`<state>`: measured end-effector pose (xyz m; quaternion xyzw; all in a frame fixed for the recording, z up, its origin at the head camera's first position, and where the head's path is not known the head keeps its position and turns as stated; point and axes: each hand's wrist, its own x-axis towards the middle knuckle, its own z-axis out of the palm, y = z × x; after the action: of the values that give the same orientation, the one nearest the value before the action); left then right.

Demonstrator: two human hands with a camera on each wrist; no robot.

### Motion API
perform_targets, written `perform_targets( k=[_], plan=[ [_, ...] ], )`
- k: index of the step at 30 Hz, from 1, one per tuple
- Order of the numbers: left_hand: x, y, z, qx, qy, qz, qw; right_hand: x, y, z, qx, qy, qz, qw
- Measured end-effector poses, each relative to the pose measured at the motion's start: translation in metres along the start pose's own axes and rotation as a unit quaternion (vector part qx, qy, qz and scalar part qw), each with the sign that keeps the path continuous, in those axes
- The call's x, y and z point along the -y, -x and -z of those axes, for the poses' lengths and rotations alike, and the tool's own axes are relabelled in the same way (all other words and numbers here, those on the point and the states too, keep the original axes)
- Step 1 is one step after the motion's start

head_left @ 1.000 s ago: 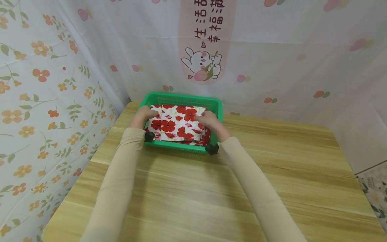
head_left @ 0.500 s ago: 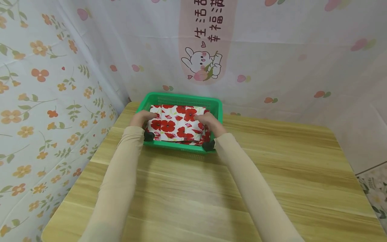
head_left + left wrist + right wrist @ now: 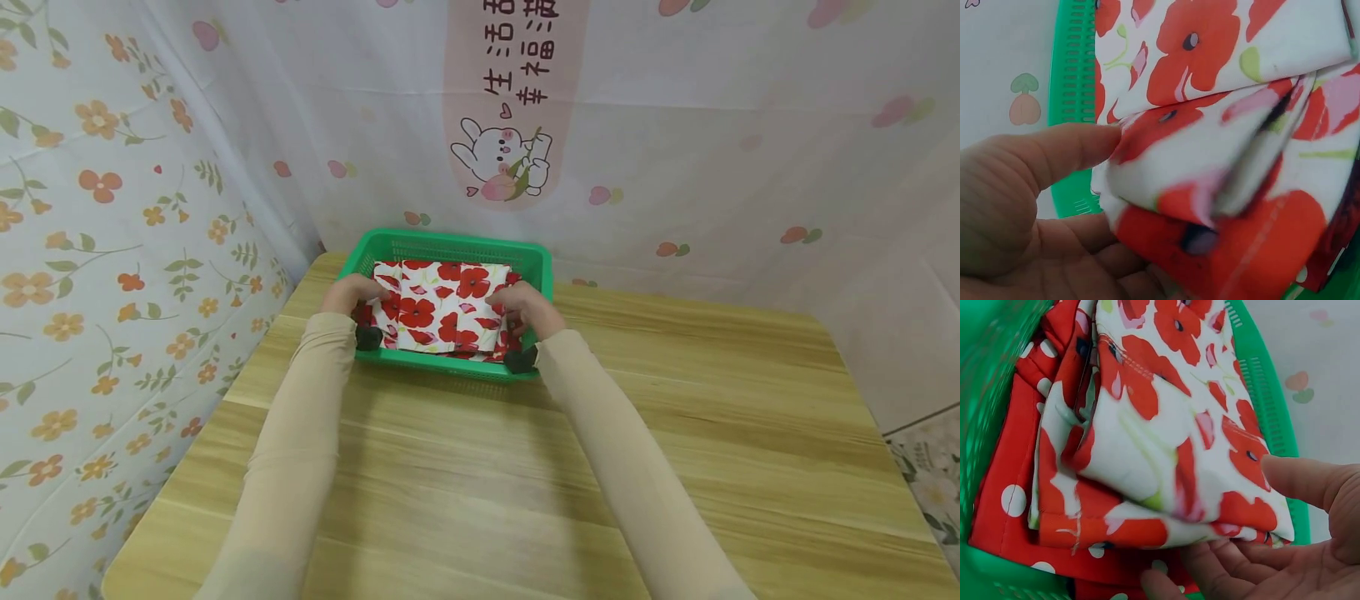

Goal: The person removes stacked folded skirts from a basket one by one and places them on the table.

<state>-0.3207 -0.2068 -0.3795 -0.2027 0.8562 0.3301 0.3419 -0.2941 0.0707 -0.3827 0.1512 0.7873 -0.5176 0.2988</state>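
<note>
A folded white cloth with red poppies (image 3: 429,307) lies in a green plastic basket (image 3: 450,362). My left hand (image 3: 351,295) grips its left end. In the left wrist view the thumb (image 3: 1079,147) presses on a raised fold, with the fingers curled beneath. On the right end is my right hand (image 3: 528,307), its thumb (image 3: 1307,480) at the top surface and its fingers (image 3: 1222,569) under the edge. Beneath the poppy cloth shows a red cloth with white dots (image 3: 1013,500). Several folded layers stick out along the poppy cloth's edge.
The basket stands on a wooden table (image 3: 465,483), close to the back. A printed white curtain (image 3: 675,150) hangs behind it, and a flowered curtain (image 3: 112,275) runs along the left side. Both forearms reach over the basket's front rim.
The right hand has shifted slightly, its thumb lower and its fingers now showing beside the cloth. The cloth's front edge has moved a little; the basket stays in place.
</note>
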Motion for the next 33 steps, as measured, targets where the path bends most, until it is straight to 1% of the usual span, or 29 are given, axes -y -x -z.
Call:
perform_targets(
  k=[2, 3, 4, 5, 6, 7, 8, 9, 10, 11, 12, 13, 14, 15, 16, 18, 19, 20, 21, 22, 23, 25, 26, 27, 28, 29, 30, 31, 33],
  plan=[
    [0.002, -0.008, 0.001, 0.008, -0.003, 0.001, 1.0, 0.0, 0.0, -0.001, 0.001, 0.006, 0.0, 1.0],
    [0.005, -0.022, 0.003, 0.012, 0.002, 0.0, 0.9999, 0.001, -0.001, -0.002, 0.0, 0.008, 0.0, 1.0],
    [0.006, -0.021, 0.004, 0.018, 0.005, -0.007, 0.9998, 0.001, -0.001, -0.003, 0.001, 0.005, -0.002, 1.0],
    [0.01, -0.038, 0.007, 0.021, 0.004, -0.009, 0.9997, 0.002, -0.001, -0.004, 0.001, 0.004, -0.002, 1.0],
    [0.016, -0.058, 0.01, 0.018, 0.008, -0.012, 0.9997, 0.002, 0.0, -0.005, 0.003, 0.001, -0.002, 1.0],
    [0.019, -0.067, 0.007, -0.001, 0.017, -0.01, 0.9998, 0.003, 0.0, -0.006, 0.004, -0.001, -0.002, 1.0],
    [0.026, -0.092, 0.011, 0.006, 0.021, -0.013, 0.9997, 0.004, 0.0, -0.007, 0.004, 0.0, -0.001, 1.0],
    [0.033, -0.122, 0.015, 0.009, 0.029, -0.014, 0.9994, 0.004, 0.001, -0.007, 0.002, 0.008, 0.004, 1.0],
    [0.038, -0.14, 0.016, 0.013, 0.034, -0.012, 0.9993, 0.005, 0.003, -0.008, -0.002, 0.015, 0.01, 0.9998],
    [0.044, -0.17, 0.018, 0.011, 0.044, -0.007, 0.9989, 0.005, 0.004, -0.008, -0.006, 0.026, 0.017, 0.9995],
    [0.047, -0.18, 0.018, 0.013, 0.05, -0.01, 0.9986, 0.006, 0.004, -0.009, -0.011, 0.034, 0.024, 0.9991],
    [0.05, -0.185, 0.019, 0.019, 0.059, -0.014, 0.998, 0.006, 0.005, -0.009, -0.015, 0.041, 0.029, 0.9986],
    [0.05, -0.185, 0.019, 0.035, 0.073, -0.02, 0.9965, 0.006, 0.005, -0.01, -0.019, 0.048, 0.034, 0.9981],
    [0.05, -0.182, 0.019, 0.051, 0.094, -0.025, 0.994, 0.006, 0.006, -0.01, -0.023, 0.055, 0.039, 0.9975],
    [0.049, -0.174, 0.019, 0.053, 0.105, -0.03, 0.9927, 0.007, 0.006, -0.01, -0.024, 0.051, 0.042, 0.9975],
    [0.043, -0.146, 0.017, 0.053, 0.113, -0.038, 0.9915, 0.008, 0.007, -0.011, -0.024, 0.042, 0.049, 0.9977],
    [0.041, -0.138, 0.018, 0.064, 0.126, -0.045, 0.989, 0.009, 0.007, -0.01, -0.021, 0.039, 0.054, 0.9975],
    [0.036, -0.12, 0.016, 0.062, 0.127, -0.05, 0.9886, 0.009, 0.007, -0.009, -0.019, 0.037, 0.061, 0.9973],
    [0.034, -0.112, 0.015, 0.047, 0.12, -0.053, 0.9902, 0.01, 0.007, -0.009, -0.017, 0.03, 0.067, 0.9972],
    [0.031, -0.102, 0.013, 0.023, 0.108, -0.056, 0.9924, 0.011, 0.008, -0.008, -0.014, 0.023, 0.072, 0.9971],
    [0.03, -0.097, 0.013, 0.015, 0.098, -0.059, 0.9933, 0.011, 0.008, -0.007, -0.011, 0.015, 0.076, 0.997],
    [0.032, -0.105, 0.017, 0.008, 0.085, -0.074, 0.9936, 0.013, 0.008, -0.004, -0.006, 0.001, 0.085, 0.9964],
    [0.032, -0.107, 0.017, -0.012, 0.074, -0.073, 0.9945, 0.013, 0.009, -0.003, -0.005, -0.009, 0.086, 0.9963],
    [0.035, -0.117, 0.02, -0.012, 0.073, -0.077, 0.9942, 0.013, 0.01, -0.001, -0.002, -0.019, 0.088, 0.9959],
    [0.036, -0.117, 0.022, -0.009, 0.079, -0.084, 0.9933, 0.014, 0.01, 0.0, 0.0, -0.027, 0.091, 0.9955],
    [0.035, -0.111, 0.023, -0.005, 0.082, -0.085, 0.993, 0.014, 0.011, 0.002, 0.002, -0.034, 0.093, 0.9951],
    [0.034, -0.103, 0.023, -0.003, 0.088, -0.087, 0.9924, 0.014, 0.012, 0.003, 0.004, -0.041, 0.095, 0.9946],
    [0.031, -0.087, 0.021, -0.006, 0.094, -0.088, 0.9917, 0.014, 0.013, 0.005, 0.005, -0.05, 0.096, 0.9941],
    [0.021, -0.044, 0.015, -0.002, 0.104, -0.084, 0.9909, 0.014, 0.013, 0.009, 0.007, -0.067, 0.097, 0.993]
  ],
)
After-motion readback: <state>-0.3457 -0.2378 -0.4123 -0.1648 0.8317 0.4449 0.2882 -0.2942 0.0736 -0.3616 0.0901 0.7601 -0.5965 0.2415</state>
